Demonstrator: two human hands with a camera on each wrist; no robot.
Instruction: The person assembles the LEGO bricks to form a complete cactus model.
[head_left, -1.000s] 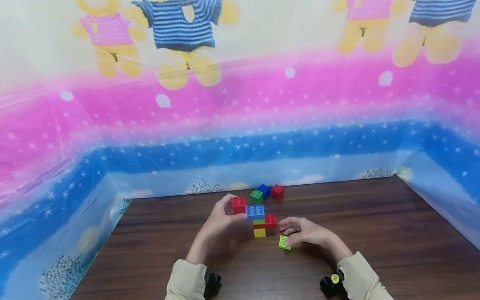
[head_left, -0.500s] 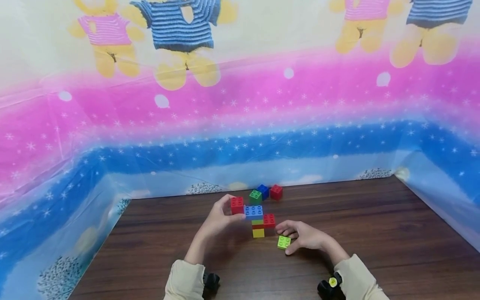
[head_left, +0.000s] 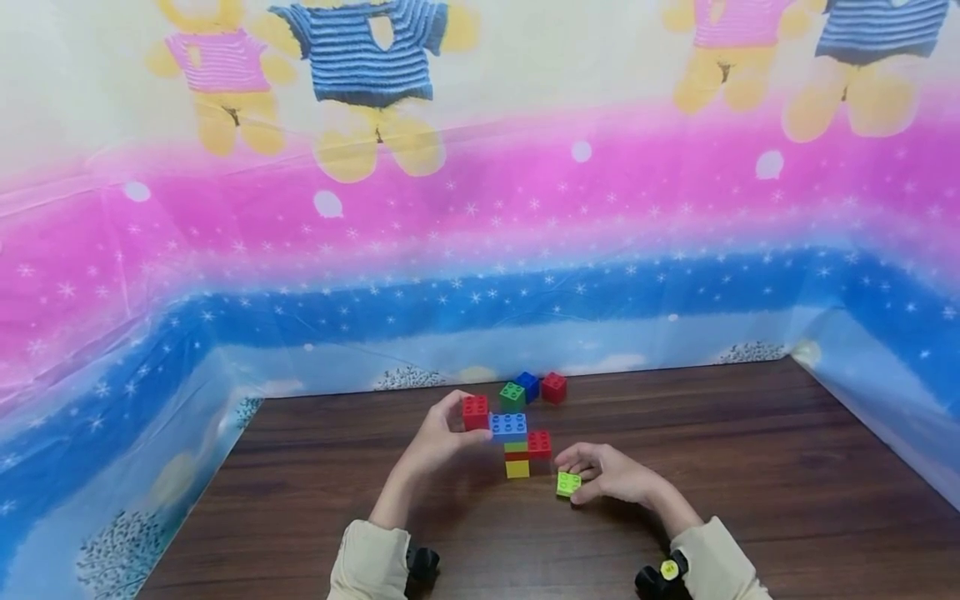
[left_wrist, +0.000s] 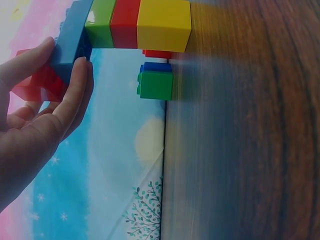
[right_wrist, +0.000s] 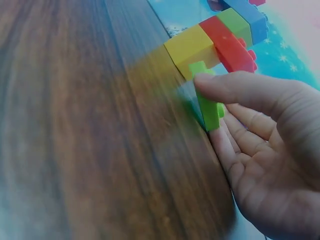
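A stepped toy brick build stands on the table. Its yellow brick (head_left: 517, 469) is at the bottom, and a red brick (head_left: 540, 443) juts right above it. Higher up come a green layer (left_wrist: 100, 25) and a long blue brick (head_left: 510, 425) reaching left, with another red brick (head_left: 476, 411) on its left end. My left hand (head_left: 438, 437) grips that left end, thumb and fingers on opposite faces of the blue brick. To the right of the build, my right hand (head_left: 617, 475) pinches a lime-green brick (head_left: 567, 484) between thumb and fingers, low over the wood, studs up.
Behind the build, a green brick (head_left: 512, 397), a dark blue brick (head_left: 528, 386) and a loose red brick (head_left: 554, 387) sit close together near the back edge of the wooden table (head_left: 337, 467). A printed cloth (head_left: 480, 292) rises behind that edge.
My right thumb has shifted from the top of the lime-green brick to its near side, and the brick has turned a little. My left hand keeps its hold on the build.
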